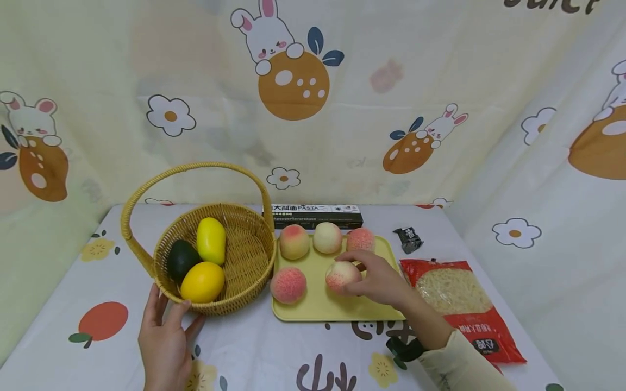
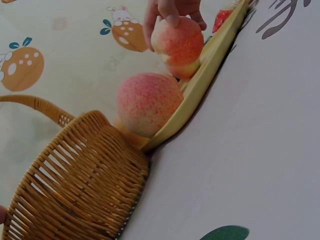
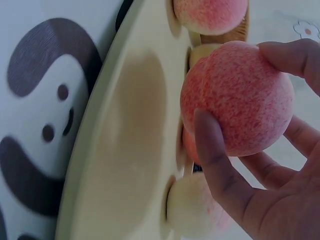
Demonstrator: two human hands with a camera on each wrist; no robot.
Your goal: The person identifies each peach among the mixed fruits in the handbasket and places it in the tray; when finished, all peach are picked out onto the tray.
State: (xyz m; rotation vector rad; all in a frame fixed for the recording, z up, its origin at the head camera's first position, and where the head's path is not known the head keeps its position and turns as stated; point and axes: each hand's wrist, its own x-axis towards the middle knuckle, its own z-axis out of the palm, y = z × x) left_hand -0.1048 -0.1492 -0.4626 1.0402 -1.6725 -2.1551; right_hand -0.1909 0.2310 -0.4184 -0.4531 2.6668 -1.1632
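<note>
My right hand (image 1: 379, 279) grips a pink-and-cream peach (image 3: 237, 97) between thumb and fingers, just above the yellow tray (image 1: 313, 312). On that tray sit several other peaches, among them a deep pink one (image 1: 288, 285) at the near left corner and a pale one (image 1: 327, 238) at the back. To the left stands a wicker basket (image 1: 244, 293) with a tall handle. Inside it are a dark green avocado-like fruit (image 1: 182, 259), a long yellow fruit (image 1: 211, 240) and a rounder orange-yellow fruit (image 1: 202, 282). My left hand (image 1: 166, 336) touches the basket's near left side with extended fingers.
Behind the tray lies a dark pasta box (image 1: 313, 217). A small black packet (image 1: 408, 239) and a red bag of dry pasta (image 1: 459, 304) lie to the right. A patterned curtain (image 1: 342, 136) hangs along the table's back edge.
</note>
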